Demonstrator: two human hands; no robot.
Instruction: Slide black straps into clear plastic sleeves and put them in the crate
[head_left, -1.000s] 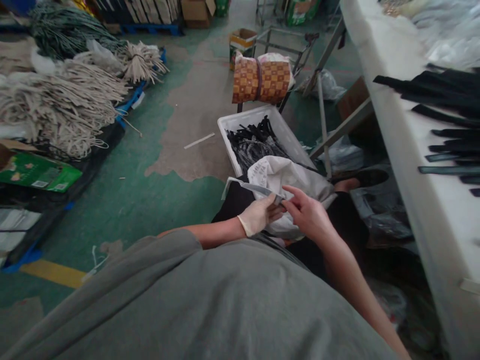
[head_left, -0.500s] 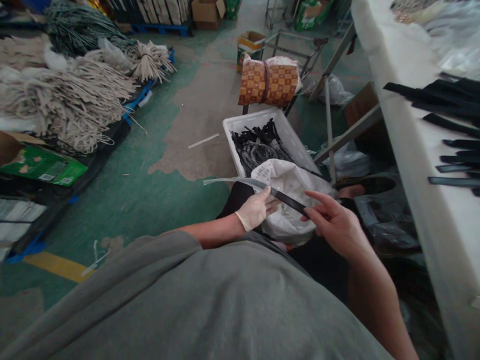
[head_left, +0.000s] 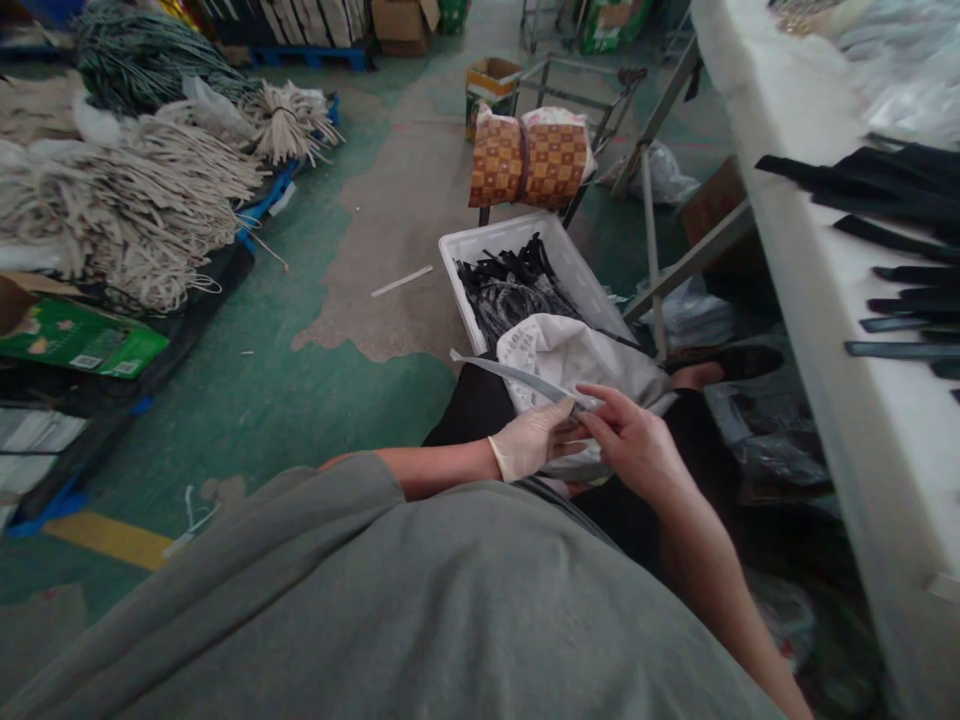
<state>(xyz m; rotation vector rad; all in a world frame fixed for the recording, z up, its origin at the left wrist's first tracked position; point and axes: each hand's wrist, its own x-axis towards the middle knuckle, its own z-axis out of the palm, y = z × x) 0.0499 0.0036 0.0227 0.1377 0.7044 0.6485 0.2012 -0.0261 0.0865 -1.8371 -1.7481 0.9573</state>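
Note:
My left hand (head_left: 531, 440), in a pale thin glove, is closed on a long flat strip (head_left: 517, 373) above my lap. The strip looks grey and partly see-through, and its free end points up and to the left. Close beside it, my bare right hand (head_left: 622, 432) pinches the strip's other end between thumb and fingers. The fingers hide that end. Under the strip lies a white printed sack (head_left: 600, 350) across my lap. Just beyond it, a white plastic crate (head_left: 459, 290) holds a heap of black strips (head_left: 517, 280).
A white-topped table (head_left: 806, 230) with black strips (head_left: 900, 185) runs along my right. A rolled checked cushion (head_left: 529, 165) rests on a metal frame behind the crate. Bundles of beige cords (head_left: 142, 190) and a green carton (head_left: 90, 335) lie at left.
My right hand has moved left, close to my left hand, which has shifted slightly right. The black length between them no longer shows, and less of the strip sticks out at left.

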